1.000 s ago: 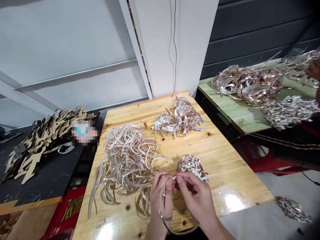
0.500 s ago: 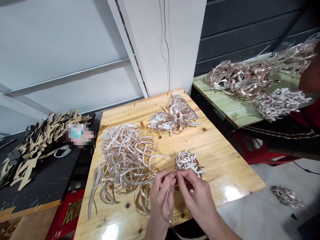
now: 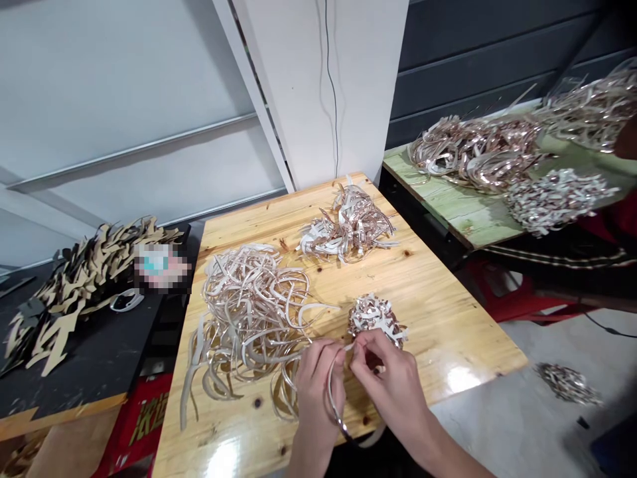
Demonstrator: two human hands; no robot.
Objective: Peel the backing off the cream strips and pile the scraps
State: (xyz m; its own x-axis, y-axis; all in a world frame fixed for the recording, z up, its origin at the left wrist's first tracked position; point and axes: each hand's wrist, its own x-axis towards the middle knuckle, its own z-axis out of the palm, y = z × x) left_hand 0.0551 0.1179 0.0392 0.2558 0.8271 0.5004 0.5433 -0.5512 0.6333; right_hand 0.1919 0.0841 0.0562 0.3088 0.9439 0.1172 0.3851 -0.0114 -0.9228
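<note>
Between my two hands runs a thin shiny strip (image 3: pixel 334 398), whose tail curves down past the table's near edge. My left hand (image 3: pixel 321 375) is closed round the strip. The fingertips of my right hand (image 3: pixel 383 368) pinch the strip's upper end. Just beyond my right hand sits a compact bundle of short white and rose-gold pieces (image 3: pixel 374 315). A large loose tangle of shiny strips (image 3: pixel 253 305) lies left of my hands on the wooden table (image 3: pixel 438 318). Farther back rests a looped bunch of strips (image 3: pixel 353 226).
At left, a black table (image 3: pixel 114 345) bears brown and black strips (image 3: pixel 84 272) and a white ring-shaped item (image 3: pixel 127 301). At right, a green table (image 3: pixel 468 219) holds more shiny strips, with part of a person beside it. Another bundle (image 3: pixel 568 384) lies on the floor.
My hands have moved slightly apart, showing a short length of strip between them. The strip's tail has shifted. The person's hand at the right has drawn back towards the frame's edge.
</note>
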